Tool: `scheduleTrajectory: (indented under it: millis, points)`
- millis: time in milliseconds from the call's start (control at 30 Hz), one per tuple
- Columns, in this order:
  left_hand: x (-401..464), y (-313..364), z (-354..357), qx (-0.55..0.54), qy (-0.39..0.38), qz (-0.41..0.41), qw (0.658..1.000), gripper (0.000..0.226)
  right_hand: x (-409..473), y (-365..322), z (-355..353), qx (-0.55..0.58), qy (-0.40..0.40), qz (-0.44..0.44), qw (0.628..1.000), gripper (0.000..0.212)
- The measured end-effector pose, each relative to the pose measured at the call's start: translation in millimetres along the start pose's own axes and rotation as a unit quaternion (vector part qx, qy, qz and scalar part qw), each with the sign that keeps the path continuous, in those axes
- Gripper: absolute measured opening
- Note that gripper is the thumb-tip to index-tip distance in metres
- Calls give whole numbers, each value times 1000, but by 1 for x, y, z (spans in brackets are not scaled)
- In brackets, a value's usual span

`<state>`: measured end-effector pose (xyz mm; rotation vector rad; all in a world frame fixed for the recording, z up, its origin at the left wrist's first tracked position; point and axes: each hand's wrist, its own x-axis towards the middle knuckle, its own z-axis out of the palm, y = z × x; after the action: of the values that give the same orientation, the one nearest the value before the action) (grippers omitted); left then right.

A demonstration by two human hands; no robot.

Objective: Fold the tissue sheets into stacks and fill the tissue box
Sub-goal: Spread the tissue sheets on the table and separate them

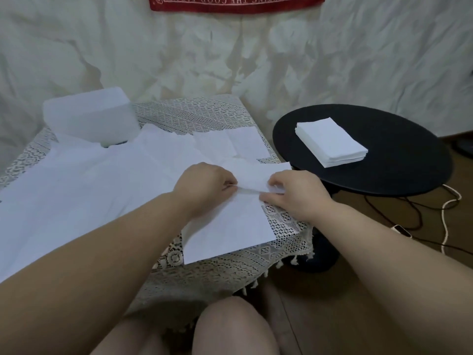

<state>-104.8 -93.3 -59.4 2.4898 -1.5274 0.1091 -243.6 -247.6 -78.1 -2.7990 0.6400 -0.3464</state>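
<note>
Head view: my left hand and right hand pinched one tissue sheet mid-fold. Past them lay loose sheets, the tissue box beyond, a finished stack rightward. Next, I judged, pressing the crease flat.

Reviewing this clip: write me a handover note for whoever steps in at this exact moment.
Left hand and right hand both pinch a tissue sheet at its fold line, near the lace-covered table's right edge.
Loose sheets cover the table; the tissue box stands at its far left.
Done: one folded stack sits on the black round table.
Left: finish this fold, fold the remaining sheets, fill the box.
</note>
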Motion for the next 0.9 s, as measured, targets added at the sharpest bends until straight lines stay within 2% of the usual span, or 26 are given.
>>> scheduleTrajectory:
  millis: [133, 233, 367, 533, 633, 700, 800, 833, 900]
  points:
    - [2, 3, -1, -38, 30, -12, 999, 22, -1, 2, 0, 12, 25, -13, 1000, 34]
    - [5, 4, -3, -94, 33, -59, 993, 21, -4, 7, -1, 14, 56, -11, 998, 18]
    - [4, 8, -18, -126, 68, -94, 985, 18, -2, 8, -10, -13, 95, 0, 995, 20]
    - [-24, -2, -53, -190, 177, -99, 960, 8, -3, -23, -31, 76, 204, -43, 975, 11]
    - [-55, -8, -64, -252, 158, -117, 948, 5, -17, -38, -28, 203, 162, -25, 965, 4]
    - [-69, -10, -68, -337, 150, -146, 918, 8, -24, -45, -27, 344, 123, 24, 931, 3]
    - [-82, -12, -76, -448, 128, -184, 865, 5, -30, -57, -35, 526, 93, 75, 842, 5]
    - [-85, -11, -78, -468, 102, -184, 858, 5, -30, -60, -38, 545, 85, 77, 831, 7]
    - [-90, -10, -77, -453, 56, -188, 870, 9, -31, -63, -42, 556, 73, 68, 825, 7]
